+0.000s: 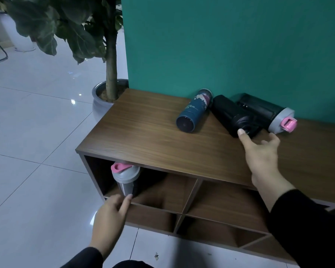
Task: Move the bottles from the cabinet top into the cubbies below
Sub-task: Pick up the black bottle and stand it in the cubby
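Left hand (pixel 110 215) has its grip loose, fingertips just touching the base of the grey-lidded shaker bottle (pixel 125 179) standing upright in the top-left cubby (pixel 153 188). Three more bottles lie on their sides at the far right of the cabinet top (pixel 143 136), against the green wall (pixel 220 45): a blue floral bottle (pixel 194 111), a black bottle (pixel 233 116) and a black shaker with pink cap (pixel 269 113). Right hand (pixel 261 149) is spread open, thumb touching the black bottle's near end, not clenched on it.
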A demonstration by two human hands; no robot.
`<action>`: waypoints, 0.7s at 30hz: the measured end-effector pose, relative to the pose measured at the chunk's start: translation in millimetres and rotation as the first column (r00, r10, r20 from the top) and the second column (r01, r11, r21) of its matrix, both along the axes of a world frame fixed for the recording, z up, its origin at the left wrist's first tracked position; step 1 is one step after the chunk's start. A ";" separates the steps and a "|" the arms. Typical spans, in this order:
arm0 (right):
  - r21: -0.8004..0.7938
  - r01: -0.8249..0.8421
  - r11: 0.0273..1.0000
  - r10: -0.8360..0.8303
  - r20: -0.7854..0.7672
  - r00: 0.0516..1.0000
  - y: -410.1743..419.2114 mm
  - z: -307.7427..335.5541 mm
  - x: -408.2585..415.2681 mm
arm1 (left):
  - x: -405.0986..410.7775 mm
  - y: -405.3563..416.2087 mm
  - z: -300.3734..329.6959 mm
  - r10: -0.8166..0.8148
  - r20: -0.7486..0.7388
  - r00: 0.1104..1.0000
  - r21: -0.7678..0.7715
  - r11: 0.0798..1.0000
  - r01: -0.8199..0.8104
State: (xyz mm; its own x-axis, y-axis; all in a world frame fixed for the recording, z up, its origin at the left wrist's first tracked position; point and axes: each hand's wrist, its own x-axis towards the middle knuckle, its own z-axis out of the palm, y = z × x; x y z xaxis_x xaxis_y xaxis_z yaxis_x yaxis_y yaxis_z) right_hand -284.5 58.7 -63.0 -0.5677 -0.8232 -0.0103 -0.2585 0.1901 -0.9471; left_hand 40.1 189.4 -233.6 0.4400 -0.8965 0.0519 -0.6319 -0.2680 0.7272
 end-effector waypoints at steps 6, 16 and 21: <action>0.139 0.084 0.987 -0.125 0.318 0.940 -49.1 20.2 12.2 | -54.6 -0.6 87.5 -0.382 0.355 0.853 -0.456 0.726 0.515; 0.242 0.046 0.969 -0.181 0.572 0.800 -88.2 28.5 9.7 | -92.7 -69.7 119.1 -0.504 0.390 0.770 -0.048 0.825 0.564; 0.287 0.043 0.957 -0.209 0.578 0.789 -89.2 35.2 11.3 | -96.7 -73.7 125.1 -0.459 0.325 0.827 -0.091 0.855 0.511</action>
